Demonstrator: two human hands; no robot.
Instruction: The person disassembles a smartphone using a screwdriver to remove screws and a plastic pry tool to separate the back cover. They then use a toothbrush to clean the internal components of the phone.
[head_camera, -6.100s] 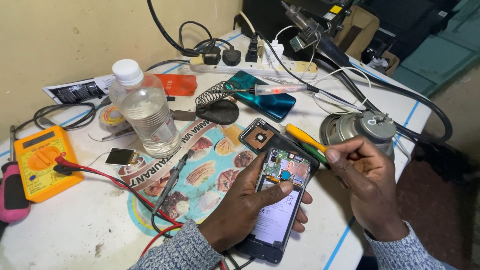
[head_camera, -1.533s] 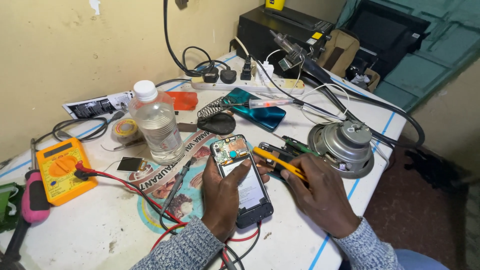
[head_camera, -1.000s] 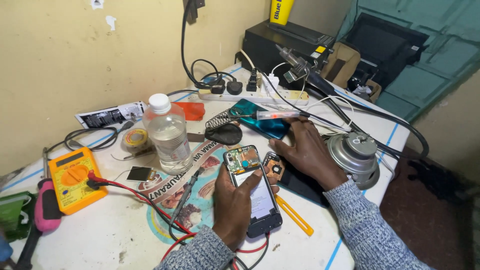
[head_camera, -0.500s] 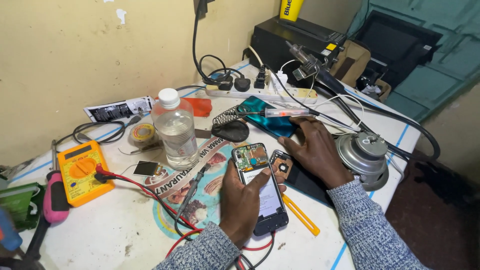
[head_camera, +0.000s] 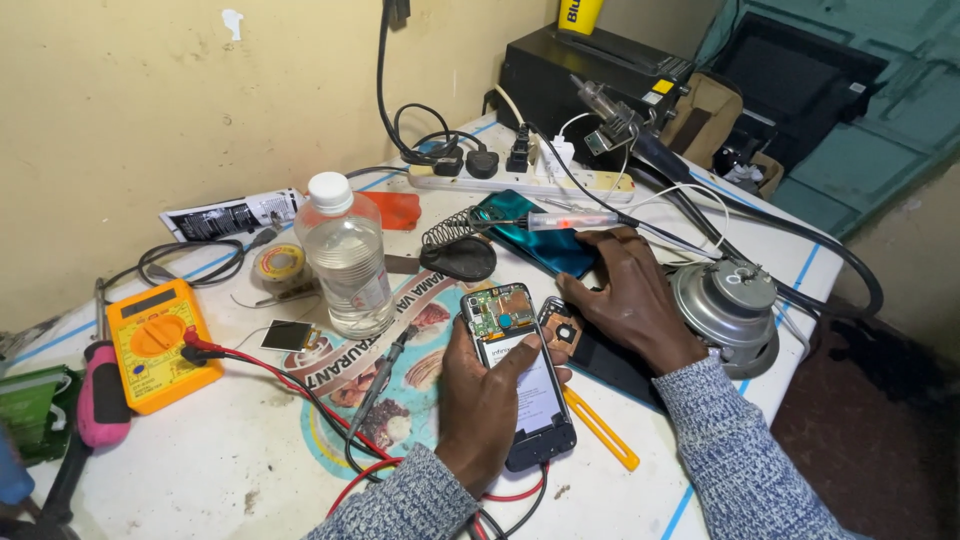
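**Left hand grips an opened phone at the desk's near edge**

Left hand (head_camera: 487, 400) is wrapped around an opened phone (head_camera: 520, 375), thumb laid across its back — the cover is off and the circuit board at the top end shows. The phone is held just above the desk (head_camera: 200, 460), close to the near edge and roughly mid-way along it. Right hand (head_camera: 630, 300) lies flat and open, fingers spread, palm down on a dark mat just beside the phone; its fingertips reach a teal phone cover (head_camera: 540, 235) further back. It grasps nothing. A small camera bezel part (head_camera: 562, 328) sits between the two hands, touching the phone's side.

A yellow pry tool (head_camera: 600, 430) lies on the desk under the right wrist, near the front edge. A clear plastic bottle (head_camera: 345, 255) stands upright left of the phone, towards the middle. A yellow multimeter (head_camera: 160, 340) rests near the left edge — its red lead runs across to the front. A round metal motor (head_camera: 725, 305) sits by the right edge, and a white power strip (head_camera: 520, 180) lies along the back
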